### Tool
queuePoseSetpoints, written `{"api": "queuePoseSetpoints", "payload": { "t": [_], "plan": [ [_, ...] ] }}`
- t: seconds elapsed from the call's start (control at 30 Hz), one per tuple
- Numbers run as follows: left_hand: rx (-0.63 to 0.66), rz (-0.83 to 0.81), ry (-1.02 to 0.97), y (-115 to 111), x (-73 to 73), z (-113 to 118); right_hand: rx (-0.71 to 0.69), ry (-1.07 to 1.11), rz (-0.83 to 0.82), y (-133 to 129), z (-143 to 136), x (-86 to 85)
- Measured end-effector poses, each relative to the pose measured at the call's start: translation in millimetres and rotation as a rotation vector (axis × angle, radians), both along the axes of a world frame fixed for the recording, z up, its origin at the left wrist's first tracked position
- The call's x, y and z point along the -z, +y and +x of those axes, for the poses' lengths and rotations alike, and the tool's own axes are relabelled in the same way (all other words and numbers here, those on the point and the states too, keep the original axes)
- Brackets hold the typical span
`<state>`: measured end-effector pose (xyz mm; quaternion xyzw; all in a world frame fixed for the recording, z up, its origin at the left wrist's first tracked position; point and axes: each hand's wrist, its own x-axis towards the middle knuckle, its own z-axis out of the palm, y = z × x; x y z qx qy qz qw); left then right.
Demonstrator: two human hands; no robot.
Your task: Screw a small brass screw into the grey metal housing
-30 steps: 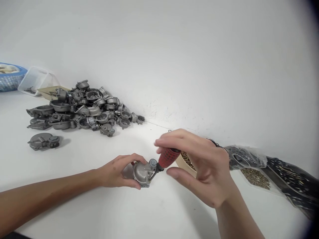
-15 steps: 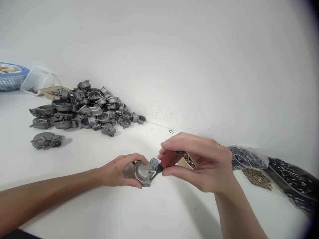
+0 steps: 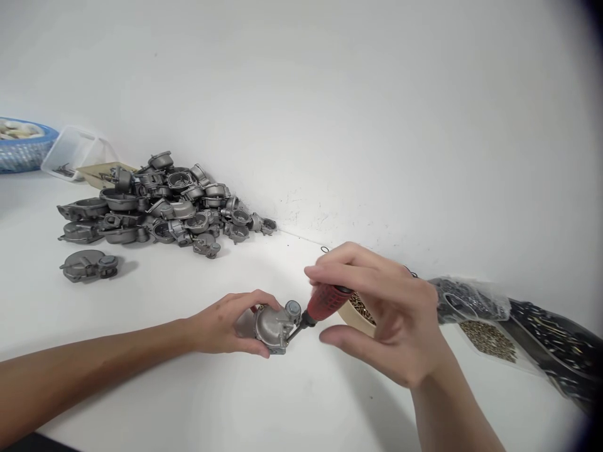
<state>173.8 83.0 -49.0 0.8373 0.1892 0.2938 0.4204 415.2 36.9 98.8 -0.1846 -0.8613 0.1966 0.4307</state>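
Observation:
My left hand (image 3: 235, 323) grips a grey metal carburetor bowl (image 3: 271, 326) at its left side, thumb below and fingers above, on the white table. The bowl's round plug faces up at its right. In my right hand (image 3: 381, 307) is a screwdriver (image 3: 327, 301) with a red and black handle. Its fingers rest along the handle while the thumb is off it. The shaft slants down to the left, its tip at the bowl's lower right edge. Whatever sits under the tip is too small to make out.
A heap of similar carburetor bowls (image 3: 181, 210) lies at the back left, with a single bowl (image 3: 87, 266) in front. Behind it stand a clear plastic box (image 3: 75, 147) and a blue basket (image 3: 28, 154). Small brass parts (image 3: 490, 339) and black bags (image 3: 556, 333) lie at the right.
My right thumb has come away from the screwdriver handle and the fingers have shifted around it. The carburetor bowl and my left hand stay practically in place.

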Motion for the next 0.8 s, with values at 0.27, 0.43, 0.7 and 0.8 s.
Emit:
{"api": "queuePoseSetpoints", "payload": {
  "t": [0.27, 0.43, 0.7, 0.8],
  "plan": [
    [-0.012, 0.013, 0.008, -0.3, -0.2, -0.4, 0.032, 0.036, 0.093, 3.9, -0.4, 2.0],
    [-0.003, 0.046, -0.016, 0.5, 2.3, -0.2, -0.053, -0.051, -0.091, -0.4, 2.7, -1.8],
    [-0.007, 0.013, 0.008, -0.3, -0.4, -0.4, -0.005, 0.031, -0.017, -0.5, 1.0, 0.8],
    [0.006, 0.048, -0.02, -0.2, 0.2, -0.1, -0.064, -0.002, -0.1, -0.5, 1.2, 0.9]
  ]
}}
